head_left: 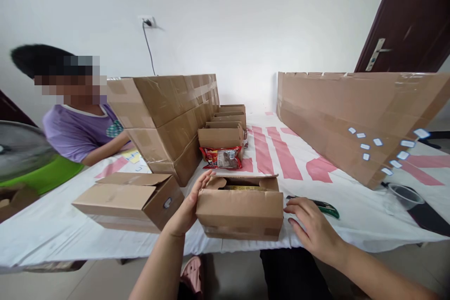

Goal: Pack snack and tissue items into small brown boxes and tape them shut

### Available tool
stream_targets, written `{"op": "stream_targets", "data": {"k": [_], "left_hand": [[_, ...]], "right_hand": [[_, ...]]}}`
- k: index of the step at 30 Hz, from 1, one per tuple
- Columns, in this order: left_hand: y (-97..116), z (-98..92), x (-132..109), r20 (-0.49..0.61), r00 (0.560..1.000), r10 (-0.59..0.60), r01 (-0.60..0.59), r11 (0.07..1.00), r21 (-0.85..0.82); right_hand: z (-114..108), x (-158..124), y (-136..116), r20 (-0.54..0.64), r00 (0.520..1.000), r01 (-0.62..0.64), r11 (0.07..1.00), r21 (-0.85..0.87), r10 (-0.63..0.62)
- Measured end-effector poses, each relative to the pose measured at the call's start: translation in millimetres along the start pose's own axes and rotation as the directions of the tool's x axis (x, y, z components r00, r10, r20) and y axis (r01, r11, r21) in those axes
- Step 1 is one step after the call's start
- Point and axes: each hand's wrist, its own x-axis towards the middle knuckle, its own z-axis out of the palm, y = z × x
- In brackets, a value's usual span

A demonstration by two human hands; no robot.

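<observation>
Right in front of me a small cardboard box [239,211] stands at the table's near edge, its top flaps partly raised and something yellowish just showing inside. My left hand [190,204] lies along the box's left side, fingers stretched out. Close by the box's right side is my right hand [307,222], fingers apart and slightly bent, holding nothing; whether its fingertips touch the cardboard I cannot tell. A green utility knife [325,208] lies on the cloth just behind that hand. Beyond the box is a red snack packet [222,158].
Another cardboard box [119,199] sits to the left. Several opened boxes [221,136] line up behind the packet. Stacked cartons [168,117] and a cardboard panel [337,117] with stickers flank the table. A clear plastic cup [404,197] stands right. A person [82,126] sits at left.
</observation>
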Motion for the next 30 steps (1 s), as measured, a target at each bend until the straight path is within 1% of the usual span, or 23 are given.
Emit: {"op": "stream_targets", "data": {"k": [1,3,5,7,9,10,12,13,15,17,19,21,23,25,28,30], "left_hand": [[0,-0.9,0,-0.043,0.998,0.045,-0.044,0.999,0.028],[1,-4.3,-1,-0.13,0.981,0.145,-0.123,0.978,0.17],[4,-7.9,-2,-0.136,0.965,0.225,-0.174,0.933,0.314],[8,-9.1,-5,-0.084,0.963,0.255,-0.211,0.913,0.35],[14,-6.9,-6,-0.029,0.962,0.27,-0.251,0.924,0.287],[16,-5.1,-7,-0.01,0.96,0.279,-0.267,0.93,0.251],[20,-1.3,-6,0.037,0.957,0.287,-0.288,0.93,0.228],[22,0.3,-6,0.075,0.958,0.277,-0.287,0.925,0.248],[24,2.7,-4,0.163,0.962,0.219,-0.264,0.897,0.354],[25,5.0,-2,0.242,0.959,0.145,-0.25,0.838,0.486],[26,8.2,0,0.317,0.942,0.106,-0.284,0.756,0.589],[27,13.0,1,0.391,0.914,0.108,-0.357,0.671,0.65],[31,19.0,0,0.442,0.888,0.128,-0.427,0.587,0.688],[37,25.6,-4,0.452,0.878,0.155,-0.462,0.519,0.719],[49,35.4,-14,0.425,0.881,0.208,-0.472,0.438,0.765],[58,41.3,-23,0.423,0.871,0.25,-0.489,0.348,0.8]], "right_hand": [[4,1,2,0.028,1.0,0.001,1.0,-0.005,-0.001],[11,-2,11,0.073,0.997,0.0,1.0,-0.024,0.001],[15,-9,21,0.106,0.994,0.026,0.999,-0.046,-0.02],[13,-18,30,0.14,0.988,0.079,0.995,-0.069,-0.069],[3,-26,38,0.158,0.983,0.11,0.99,-0.092,-0.094],[-4,-30,42,0.151,0.985,0.1,0.99,-0.101,-0.084],[-21,-37,50,0.107,0.994,0.041,0.993,-0.11,-0.029],[-29,-40,55,0.078,0.997,0.003,0.994,-0.113,0.006],[-43,-49,62,0.038,0.997,-0.061,0.989,-0.132,0.066],[-49,-61,68,0.052,0.994,-0.083,0.982,-0.17,0.093],[-47,-77,71,0.119,0.989,-0.06,0.976,-0.21,0.087],[-41,-93,72,0.168,0.983,-0.03,0.97,-0.242,0.072],[-33,-108,72,0.159,0.985,-0.026,0.962,-0.273,0.072],[-29,-120,72,0.138,0.987,-0.041,0.955,-0.293,0.085],[-29,-131,73,0.169,0.978,-0.066,0.956,-0.285,0.118],[-32,-133,74,0.174,0.974,-0.092,0.959,-0.267,0.142]]}}
